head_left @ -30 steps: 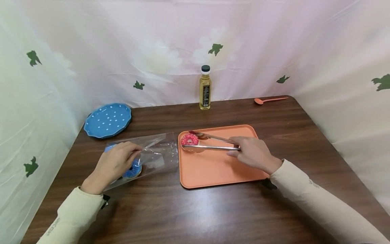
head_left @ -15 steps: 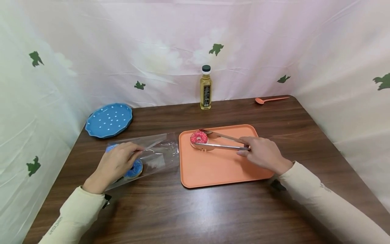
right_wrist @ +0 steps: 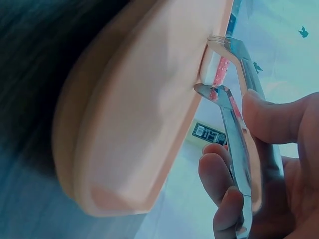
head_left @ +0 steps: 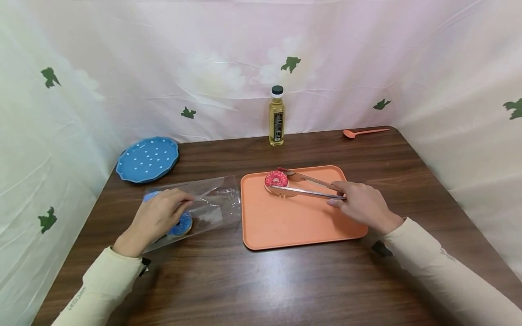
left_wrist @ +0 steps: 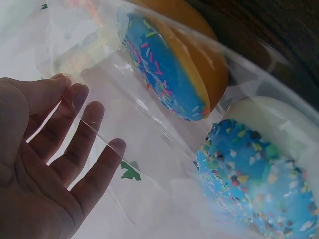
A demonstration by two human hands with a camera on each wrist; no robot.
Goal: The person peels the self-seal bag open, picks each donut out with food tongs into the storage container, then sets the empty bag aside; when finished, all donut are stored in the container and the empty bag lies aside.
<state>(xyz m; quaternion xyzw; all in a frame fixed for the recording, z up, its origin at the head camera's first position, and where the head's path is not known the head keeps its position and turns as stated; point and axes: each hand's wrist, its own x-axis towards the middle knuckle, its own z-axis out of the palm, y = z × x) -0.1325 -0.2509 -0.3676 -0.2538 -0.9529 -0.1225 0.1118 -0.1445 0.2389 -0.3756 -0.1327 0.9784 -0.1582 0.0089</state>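
**Doughnut (head_left: 271,178) shifts right across tray (head_left: 302,226)**

Tongs (head_left: 306,192), held in the right hand's (head_left: 364,204) curled fingers, bracket it near frame centre, farther than before from the clear bag (head_left: 216,203). The left hand (head_left: 158,216) pinches the bag's edge, thumb to forefinger. Upper centre, the bottle's (head_left: 276,107) label lettering is too small to read.

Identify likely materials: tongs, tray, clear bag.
Tongs: probably polished metal, given the silvery arms and bright reflections.
Tray: looks like moulded plastic, fairly matte; uniform orange, smooth rounded rim. Coating possible.
Bag: likely thin glossy plastic film; see-through, with creases and glare streaks. Exact polymer unclear.
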